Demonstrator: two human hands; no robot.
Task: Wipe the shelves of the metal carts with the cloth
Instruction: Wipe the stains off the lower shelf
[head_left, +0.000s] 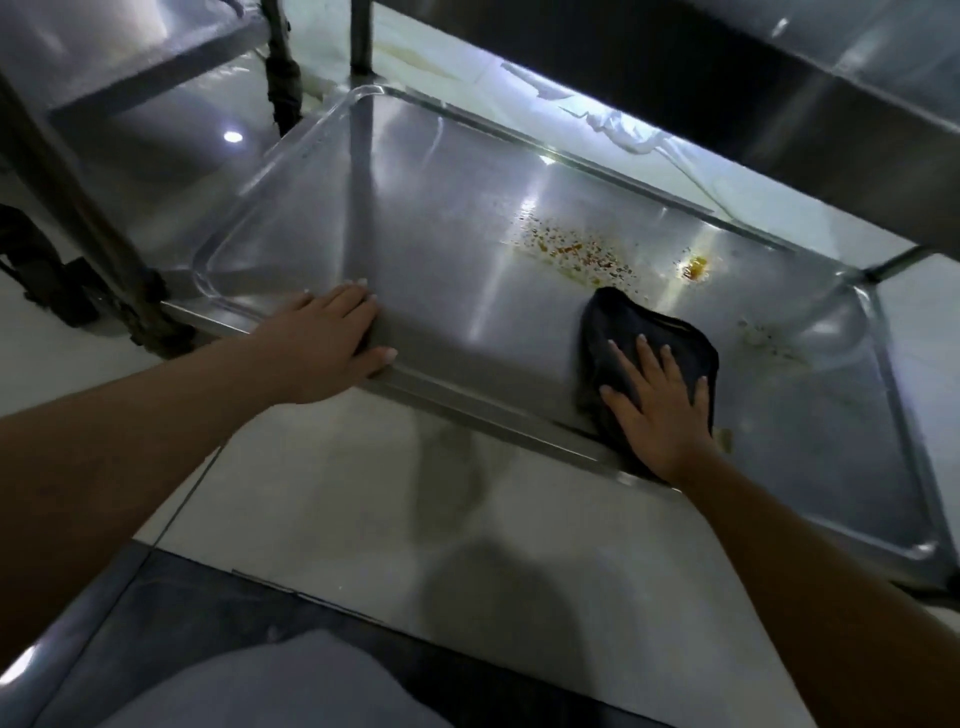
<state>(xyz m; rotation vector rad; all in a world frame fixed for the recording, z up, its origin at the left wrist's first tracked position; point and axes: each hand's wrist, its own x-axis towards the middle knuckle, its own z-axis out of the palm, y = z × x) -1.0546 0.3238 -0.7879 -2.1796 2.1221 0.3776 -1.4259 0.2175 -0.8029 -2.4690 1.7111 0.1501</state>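
Note:
The bottom shelf of a metal cart fills the middle of the view, a shiny steel tray with a raised rim. Orange-brown stains speckle its centre, and a second blotch lies further right. A dark cloth lies flat on the shelf by the near rim. My right hand presses on the cloth with its fingers spread. My left hand rests over the near rim, to the left, gripping the edge.
The cart's upper shelf overhangs at the top right. A second cart's shelf and dark legs stand at the left. Pale floor tiles lie in front, with my knee at the bottom.

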